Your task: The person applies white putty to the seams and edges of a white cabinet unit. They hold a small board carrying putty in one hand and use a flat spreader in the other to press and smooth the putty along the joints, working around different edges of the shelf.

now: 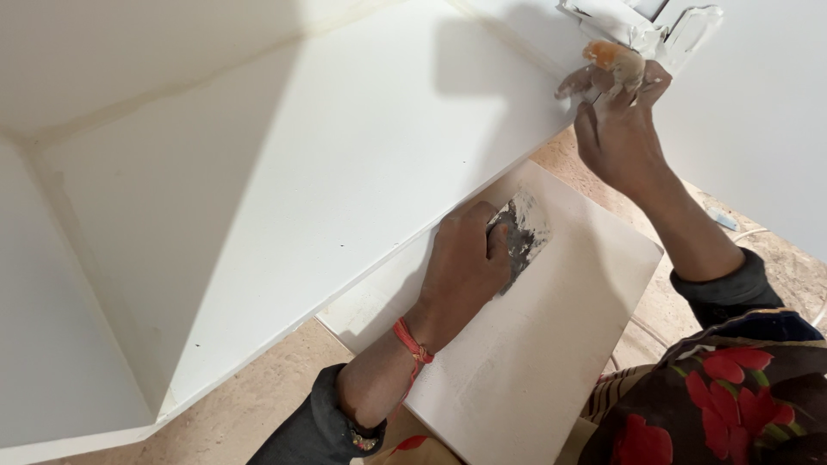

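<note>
Filling step, by my read: my right hand (622, 129), up at one o'clock, is closed around an orange-handled putty knife (613, 62) whose blade meets the edge of the white cabinet panel (345, 164) beside a lump of white filler (616, 24). My left hand (465, 263), near centre, clamps a second, putty-smeared scraper (522, 234) flat against a white board (551, 344) lying on the floor. The hands are well apart. Next move likely calls for steady blade pressure along the seam. At five o'clock a floral cloth (732, 396) crowds the board; a cable (749, 232) trails at three o'clock.
</note>
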Available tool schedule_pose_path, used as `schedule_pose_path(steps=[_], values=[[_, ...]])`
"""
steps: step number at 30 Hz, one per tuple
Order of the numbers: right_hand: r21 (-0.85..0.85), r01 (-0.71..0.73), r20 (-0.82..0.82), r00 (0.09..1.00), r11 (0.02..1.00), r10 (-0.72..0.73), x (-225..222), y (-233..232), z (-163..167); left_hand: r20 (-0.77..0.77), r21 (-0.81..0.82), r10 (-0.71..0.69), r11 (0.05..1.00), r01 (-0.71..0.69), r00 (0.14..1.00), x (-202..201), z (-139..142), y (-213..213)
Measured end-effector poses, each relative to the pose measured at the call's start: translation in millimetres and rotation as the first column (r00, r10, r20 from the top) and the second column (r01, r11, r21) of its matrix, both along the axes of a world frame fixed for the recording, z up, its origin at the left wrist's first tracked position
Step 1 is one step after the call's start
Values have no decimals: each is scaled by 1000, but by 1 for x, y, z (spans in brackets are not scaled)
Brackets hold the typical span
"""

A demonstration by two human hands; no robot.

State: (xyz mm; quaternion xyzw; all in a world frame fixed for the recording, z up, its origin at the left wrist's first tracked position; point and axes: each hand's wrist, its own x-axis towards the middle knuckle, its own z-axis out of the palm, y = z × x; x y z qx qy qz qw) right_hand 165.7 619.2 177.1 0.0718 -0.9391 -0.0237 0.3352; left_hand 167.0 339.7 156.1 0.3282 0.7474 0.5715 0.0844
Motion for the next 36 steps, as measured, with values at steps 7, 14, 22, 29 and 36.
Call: schedule_pose_path(steps=[7, 14, 22, 29, 36], values=[[-177, 18, 61, 998, 984, -7, -9, 2, -5, 40, -37, -14, 999, 15, 999, 1, 5, -3], [146, 147, -8, 989, 978, -148, -15, 5, -10, 13, -45, -10, 999, 10, 1000, 0, 3, 0], [88, 154, 78, 984, 984, -161, -20, 17, -17, 39, -57, -5, 998, 8, 999, 1, 0, 4], [152, 92, -82, 993, 984, -80, -19, 29, -21, -165, 29, 27, 999, -22, 986, 4, 16, 14], [183, 81, -68, 995, 980, -69, -21, 44, -19, -27, -88, -63, 994, 60, 998, 8, 60, 35]])
